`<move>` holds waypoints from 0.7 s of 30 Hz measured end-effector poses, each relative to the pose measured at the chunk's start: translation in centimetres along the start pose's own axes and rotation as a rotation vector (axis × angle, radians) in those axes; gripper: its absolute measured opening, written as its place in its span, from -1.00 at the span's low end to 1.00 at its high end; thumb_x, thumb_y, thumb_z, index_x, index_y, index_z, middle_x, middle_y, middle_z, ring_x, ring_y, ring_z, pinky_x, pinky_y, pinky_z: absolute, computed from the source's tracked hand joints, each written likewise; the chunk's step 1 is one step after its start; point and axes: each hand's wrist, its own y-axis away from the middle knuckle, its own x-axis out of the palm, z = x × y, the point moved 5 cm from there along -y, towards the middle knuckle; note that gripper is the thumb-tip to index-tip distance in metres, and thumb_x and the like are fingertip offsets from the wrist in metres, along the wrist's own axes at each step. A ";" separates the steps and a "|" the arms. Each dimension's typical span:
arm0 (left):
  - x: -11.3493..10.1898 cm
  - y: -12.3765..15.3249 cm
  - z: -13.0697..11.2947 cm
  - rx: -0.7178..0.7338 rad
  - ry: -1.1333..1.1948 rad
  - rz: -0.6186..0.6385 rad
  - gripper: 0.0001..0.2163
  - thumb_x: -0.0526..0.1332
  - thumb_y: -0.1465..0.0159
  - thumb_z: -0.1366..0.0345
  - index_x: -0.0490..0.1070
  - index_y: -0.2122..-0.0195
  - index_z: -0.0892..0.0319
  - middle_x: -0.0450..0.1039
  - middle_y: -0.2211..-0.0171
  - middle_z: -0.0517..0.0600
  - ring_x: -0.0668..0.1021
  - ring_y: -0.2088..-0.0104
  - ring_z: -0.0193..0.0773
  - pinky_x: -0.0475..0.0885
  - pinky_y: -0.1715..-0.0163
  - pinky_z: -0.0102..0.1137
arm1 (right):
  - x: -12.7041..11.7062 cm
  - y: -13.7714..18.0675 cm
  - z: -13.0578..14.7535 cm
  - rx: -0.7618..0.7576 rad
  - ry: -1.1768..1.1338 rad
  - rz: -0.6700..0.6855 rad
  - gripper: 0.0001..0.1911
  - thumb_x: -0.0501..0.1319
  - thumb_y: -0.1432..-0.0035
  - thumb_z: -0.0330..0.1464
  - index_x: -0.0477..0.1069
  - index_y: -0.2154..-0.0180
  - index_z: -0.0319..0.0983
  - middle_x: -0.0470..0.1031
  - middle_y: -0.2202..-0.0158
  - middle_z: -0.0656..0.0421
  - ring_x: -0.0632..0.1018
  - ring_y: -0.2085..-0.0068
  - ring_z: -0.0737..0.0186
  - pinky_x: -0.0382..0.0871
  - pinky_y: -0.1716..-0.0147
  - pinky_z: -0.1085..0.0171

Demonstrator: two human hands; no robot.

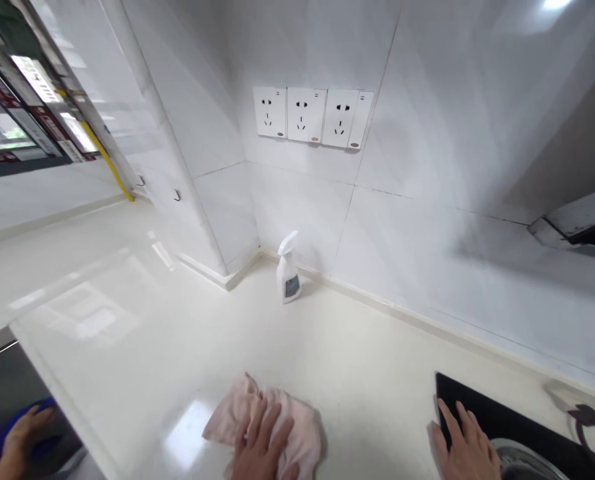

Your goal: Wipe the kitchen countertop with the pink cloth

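My left hand (263, 443) presses down on a crumpled pink cloth (304, 427) on the white countertop, its fingers over the folds. Whatever the fingertips grip underneath is hidden. At the lower right, my right hand (467, 448) rests with spread fingers on the left edge of a black glass cooktop (497, 407), holding nothing. Part of a round metal burner (520, 457) shows beside it. Farther back, a white spray bottle (288, 277) stands upright near the wall corner, apart from both hands.
Another person's hand (24, 433) touches something blue (44, 437) at the lower left, below the countertop edge (57, 393). Wall sockets (306, 115) sit above the bottle. A range hood corner (577, 220) juts in at right. A yellow pipe (106, 160) runs down beside the window.
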 end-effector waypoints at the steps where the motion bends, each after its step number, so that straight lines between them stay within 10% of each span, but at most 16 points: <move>1: 0.0 0.4 -0.6 0.023 0.006 -0.017 -0.46 0.25 -0.28 -0.06 0.41 -0.27 -0.09 0.42 -0.31 0.03 0.24 -0.41 0.14 0.07 -0.32 0.00 | 0.0 0.0 0.0 0.004 -0.001 0.000 -0.24 -0.21 -0.31 0.06 0.24 -0.34 -0.16 0.18 -0.41 -0.08 0.21 -0.42 -0.30 0.21 -0.30 -0.31; 21: 8.7 -10.6 -6.7 -0.113 0.271 0.169 -0.42 0.18 -0.29 -0.14 0.35 -0.31 -0.14 0.37 -0.34 0.03 0.21 -0.42 0.17 -0.03 -0.34 0.06 | -0.4 -0.5 0.0 0.053 -0.065 0.048 -0.20 -0.21 -0.26 0.10 0.28 -0.32 -0.14 0.20 -0.42 -0.08 0.21 -0.43 -0.29 0.17 -0.33 -0.32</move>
